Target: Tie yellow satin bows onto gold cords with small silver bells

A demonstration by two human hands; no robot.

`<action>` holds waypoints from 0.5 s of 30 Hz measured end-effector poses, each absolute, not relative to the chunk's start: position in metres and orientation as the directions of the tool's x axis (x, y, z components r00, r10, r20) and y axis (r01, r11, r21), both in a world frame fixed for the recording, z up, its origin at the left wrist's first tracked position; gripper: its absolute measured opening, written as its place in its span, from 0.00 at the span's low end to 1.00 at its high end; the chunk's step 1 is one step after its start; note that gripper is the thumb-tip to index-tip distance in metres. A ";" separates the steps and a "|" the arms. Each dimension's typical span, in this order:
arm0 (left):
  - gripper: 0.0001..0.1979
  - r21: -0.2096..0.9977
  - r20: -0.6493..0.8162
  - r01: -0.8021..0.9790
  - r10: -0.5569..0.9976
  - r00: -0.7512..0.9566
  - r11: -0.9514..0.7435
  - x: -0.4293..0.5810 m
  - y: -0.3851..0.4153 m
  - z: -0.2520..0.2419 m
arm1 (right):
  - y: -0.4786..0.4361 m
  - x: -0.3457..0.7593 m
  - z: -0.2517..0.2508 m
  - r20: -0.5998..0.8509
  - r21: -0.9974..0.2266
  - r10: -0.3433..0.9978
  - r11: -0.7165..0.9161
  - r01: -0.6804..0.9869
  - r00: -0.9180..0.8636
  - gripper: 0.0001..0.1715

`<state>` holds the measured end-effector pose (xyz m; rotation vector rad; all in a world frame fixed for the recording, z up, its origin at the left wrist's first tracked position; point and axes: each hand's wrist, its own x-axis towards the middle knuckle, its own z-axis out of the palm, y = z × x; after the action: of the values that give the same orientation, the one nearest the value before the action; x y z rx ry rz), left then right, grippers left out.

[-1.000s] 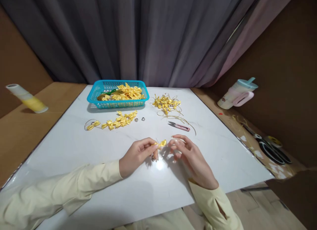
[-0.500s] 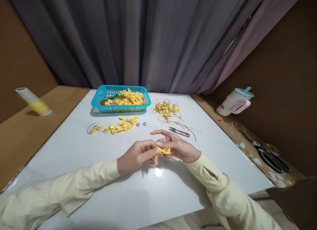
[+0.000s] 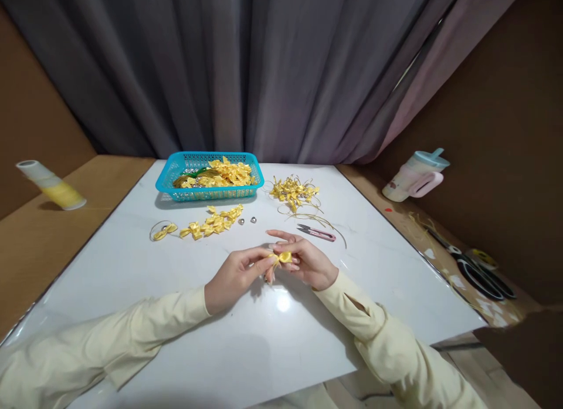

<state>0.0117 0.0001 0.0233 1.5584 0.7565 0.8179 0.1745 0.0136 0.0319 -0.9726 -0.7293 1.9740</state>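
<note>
So here we've got both hands meeting over the middle of the desk (image 3: 132, 268), just in front of us. Our left hand (image 3: 235, 274) pinches a little yellow bow (image 3: 284, 257) between thumb and fingertips. Our right hand (image 3: 310, 263) comes in from the other side and closes its fingers on the same bow, with the index finger sticking out straight above it. The bow sits raised a bit off the desk, right between the two sets of fingertips. We'd guess that's because it's so tiny: held from both ends it stays put and both hands can get at it. Something small seems to dangle under it, but it's too small to make out.

Everything else is fanned out along the far side, within arm's reach, which looks like sorting to us. A row of loose bows (image 3: 213, 219) lies in a line, with one bow on a ring (image 3: 163, 230) at its left end and two small silvery bits (image 3: 247, 220) at its right. Further right there's a tangle of bows with gold cord (image 3: 294, 191), and the pink snips (image 3: 317, 233) lie just this side of it, near our right hand.

Containers: the blue basket (image 3: 206, 193) at the back is heaped with more yellow bows on its right side, with gold cord and something green on its left. Off the desk, a lidded pink cup (image 3: 416, 175) stands on the right ledge, contents hidden, with black scissors (image 3: 484, 274) nearer us. A pale roll (image 3: 50, 185) is on the left.
</note>
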 end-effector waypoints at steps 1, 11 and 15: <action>0.15 0.990 0.097 0.033 0.834 0.543 -0.137 0.012 0.000 0.023 | 0.013 0.174 0.032 -0.364 -0.763 0.852 -0.505 -0.404 -0.378 0.28; 0.13 0.933 0.226 0.106 0.792 0.567 -0.343 0.008 0.000 0.022 | 0.015 0.175 0.028 -0.385 -0.746 0.815 -0.551 -0.373 -0.433 0.27; 0.11 0.873 0.342 0.096 0.740 0.579 -0.478 0.007 0.000 0.021 | 0.015 0.175 0.029 -0.405 -0.731 0.786 -0.585 -0.351 -0.467 0.24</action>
<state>0.0067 -0.0004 0.0212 1.9315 0.6718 0.9242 0.1751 0.0151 0.0290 -0.9757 -0.7452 2.0866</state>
